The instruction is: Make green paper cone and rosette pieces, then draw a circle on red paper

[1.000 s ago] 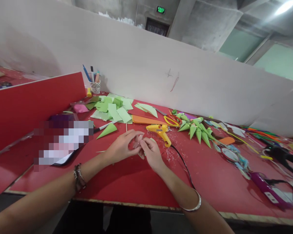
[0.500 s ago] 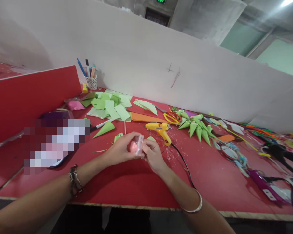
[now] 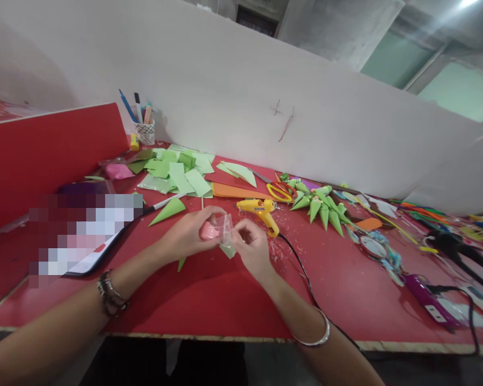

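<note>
My left hand is closed around a small clear plastic bag with a pink lump inside it. My right hand pinches the bag's right edge between thumb and forefinger. What the pink stuff is, I cannot tell. Below the bag a bit of pale green paper shows on the red table. A green paper cone lies just beyond my left hand, and a yellow glue gun rests on its side beyond my right.
Green paper pieces are heaped at the back left near a pen cup. Scissors and a cluster of green cones lie behind the glue gun. A phone is at left, a purple power strip at right.
Both hands have shifted slightly left with the bag. The bag's clear end now stands more upright and spread between my hands. The whole view has turned a little.
</note>
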Action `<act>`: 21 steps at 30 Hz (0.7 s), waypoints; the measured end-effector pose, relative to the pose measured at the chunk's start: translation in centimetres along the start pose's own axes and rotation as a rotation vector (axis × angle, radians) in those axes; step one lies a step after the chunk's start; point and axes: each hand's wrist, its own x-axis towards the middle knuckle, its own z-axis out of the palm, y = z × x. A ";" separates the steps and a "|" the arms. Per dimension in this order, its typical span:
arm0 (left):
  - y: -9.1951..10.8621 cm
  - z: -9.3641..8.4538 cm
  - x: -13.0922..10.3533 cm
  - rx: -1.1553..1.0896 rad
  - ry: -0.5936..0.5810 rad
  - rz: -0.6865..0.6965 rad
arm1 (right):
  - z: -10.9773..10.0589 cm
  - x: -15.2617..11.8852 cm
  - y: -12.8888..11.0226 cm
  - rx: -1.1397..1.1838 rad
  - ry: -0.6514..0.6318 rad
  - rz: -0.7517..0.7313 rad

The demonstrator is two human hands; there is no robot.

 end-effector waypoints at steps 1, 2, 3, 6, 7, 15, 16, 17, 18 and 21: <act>0.0 0.0 0.0 0.009 -0.002 -0.009 | 0.0 0.0 0.0 -0.007 0.005 -0.026; 0.0 0.0 0.1 0.023 0.000 -0.021 | 0.0 0.0 0.0 -0.020 0.007 -0.052; -0.1 0.0 0.1 0.041 0.002 -0.035 | 0.0 0.0 0.0 -0.040 0.005 -0.079; -0.3 0.2 0.2 0.086 0.000 -0.068 | -0.2 0.1 0.2 -0.104 -0.052 -0.115; -0.4 0.3 0.2 0.097 -0.002 -0.073 | -0.2 0.2 0.3 -0.111 -0.071 -0.103; -0.9 0.7 -0.2 0.285 0.000 -0.002 | -0.2 0.2 0.5 0.009 -0.302 0.068; -0.7 0.7 -0.3 0.319 -0.017 0.024 | -0.1 0.2 0.6 0.001 -0.300 0.075; -0.6 0.7 -0.3 0.352 -0.034 0.055 | -0.1 0.2 0.6 -0.013 -0.300 0.084; -0.5 0.7 -0.3 0.384 -0.044 0.089 | 0.0 0.2 0.7 -0.029 -0.301 0.097; -0.4 0.9 -0.5 0.466 -0.069 0.168 | 0.0 0.1 1.0 -0.069 -0.342 0.144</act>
